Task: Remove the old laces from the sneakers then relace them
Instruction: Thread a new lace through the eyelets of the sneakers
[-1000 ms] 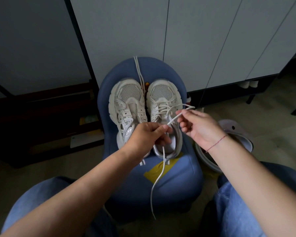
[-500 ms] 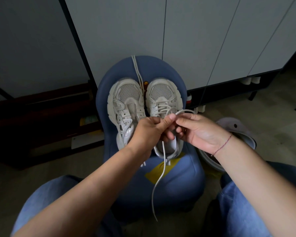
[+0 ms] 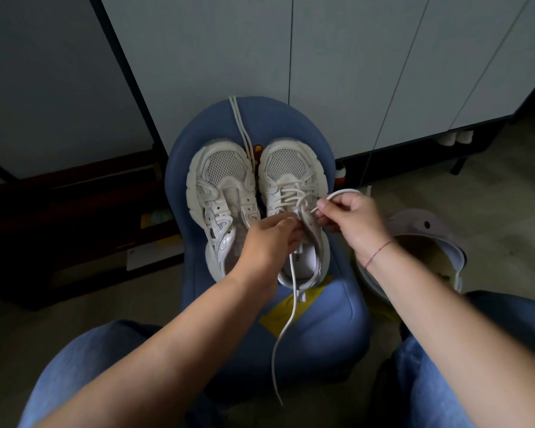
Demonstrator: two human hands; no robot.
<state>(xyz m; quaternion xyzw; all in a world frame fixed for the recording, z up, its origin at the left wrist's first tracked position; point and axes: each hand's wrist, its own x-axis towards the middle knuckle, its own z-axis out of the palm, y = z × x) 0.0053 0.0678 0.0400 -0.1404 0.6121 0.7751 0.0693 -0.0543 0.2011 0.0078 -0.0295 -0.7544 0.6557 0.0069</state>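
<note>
Left sneaker [image 3: 220,193]: on the blue stool [image 3: 322,335], toe pointing away, unlaced, touching its mate at the toe end.
Right sneaker [image 3: 291,171]: just beside it on the same seat, laced across the lower eyelets only.
Lace [image 3: 292,307]: threaded through the right sneaker, one end looped up by the right hand, the other hanging off the stool's front edge over a yellow patch [image 3: 278,316].
Left hand [image 3: 266,242]: over the right sneaker's tongue, fingers curled and pinching the lace up near the top eyelets.
Right hand [image 3: 349,220]: beside the right sneaker, thumb and forefinger pinched on the lace, small loop arching over the knuckles. Red string [image 3: 379,253] round the wrist.
Spare lace [image 3: 240,125]: loose, doubled, running from between the two toes up over the stool's far edge.
Background stuff: pale cabinet doors [image 3: 352,72] behind, a grey basin [image 3: 426,227] on the floor to the right, jeans [image 3: 90,366] either side of the stool.
</note>
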